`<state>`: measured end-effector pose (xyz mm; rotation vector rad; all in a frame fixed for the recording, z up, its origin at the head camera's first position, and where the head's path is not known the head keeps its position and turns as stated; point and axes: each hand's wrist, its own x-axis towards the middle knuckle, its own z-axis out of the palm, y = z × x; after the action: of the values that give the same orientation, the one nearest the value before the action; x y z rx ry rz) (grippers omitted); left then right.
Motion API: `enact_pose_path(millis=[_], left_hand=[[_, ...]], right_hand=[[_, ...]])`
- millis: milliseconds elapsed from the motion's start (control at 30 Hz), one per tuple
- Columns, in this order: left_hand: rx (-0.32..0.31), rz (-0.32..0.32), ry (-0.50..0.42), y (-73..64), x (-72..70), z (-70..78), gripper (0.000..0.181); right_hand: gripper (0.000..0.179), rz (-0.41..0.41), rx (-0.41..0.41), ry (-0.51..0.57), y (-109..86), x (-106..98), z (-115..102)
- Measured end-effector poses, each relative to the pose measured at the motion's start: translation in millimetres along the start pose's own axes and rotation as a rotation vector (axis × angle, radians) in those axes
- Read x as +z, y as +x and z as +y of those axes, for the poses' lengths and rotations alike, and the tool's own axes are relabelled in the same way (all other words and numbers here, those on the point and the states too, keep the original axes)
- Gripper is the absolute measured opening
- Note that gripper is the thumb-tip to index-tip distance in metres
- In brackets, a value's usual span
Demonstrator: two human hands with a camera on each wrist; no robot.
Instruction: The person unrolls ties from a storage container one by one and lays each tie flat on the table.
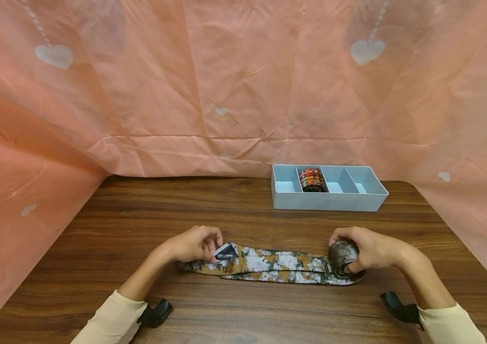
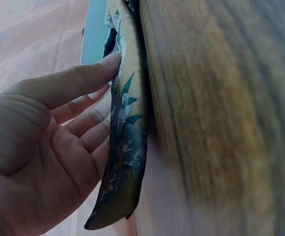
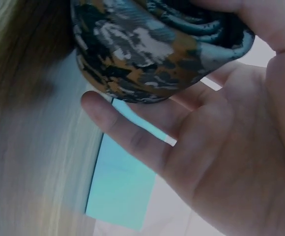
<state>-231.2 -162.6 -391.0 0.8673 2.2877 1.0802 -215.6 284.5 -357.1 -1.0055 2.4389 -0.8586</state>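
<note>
A floral necktie (image 1: 286,262) in ochre, white and dark green lies across the wooden table, its right part wound into a roll (image 1: 344,255). My right hand (image 1: 370,251) grips that roll, thumb at the coil's near end and fingers over the far side. In the right wrist view the coiled layers of the roll (image 3: 132,49) show between thumb and fingers. My left hand (image 1: 196,243) pinches the edge of the flat part, beside a turned-up dark patch (image 1: 225,252) with a pale border. The left wrist view shows the thumb against the tie's edge (image 2: 130,93), fingertips partly hidden behind it.
A pale blue box (image 1: 325,201) with several compartments stands at the table's back right. One compartment holds a rolled red patterned tie (image 1: 312,179). Pink curtain with white hearts (image 1: 243,86) encloses the back and sides of the table (image 1: 174,200).
</note>
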Motion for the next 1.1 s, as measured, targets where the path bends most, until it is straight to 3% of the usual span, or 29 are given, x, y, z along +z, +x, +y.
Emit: enact_pose_path(millis=[633,1100], left_hand=[[0.024,-0.038,0.009,0.7,-1.3,-1.4,0.032],[0.026,-0.042,0.004,1.0,-1.3,-2.1,0.033]], right_hand=[[0.054,0.143,-0.154,-0.031,-12.8,9,22],[0.056,0.179,-0.184,-0.048,-14.3,11,25]])
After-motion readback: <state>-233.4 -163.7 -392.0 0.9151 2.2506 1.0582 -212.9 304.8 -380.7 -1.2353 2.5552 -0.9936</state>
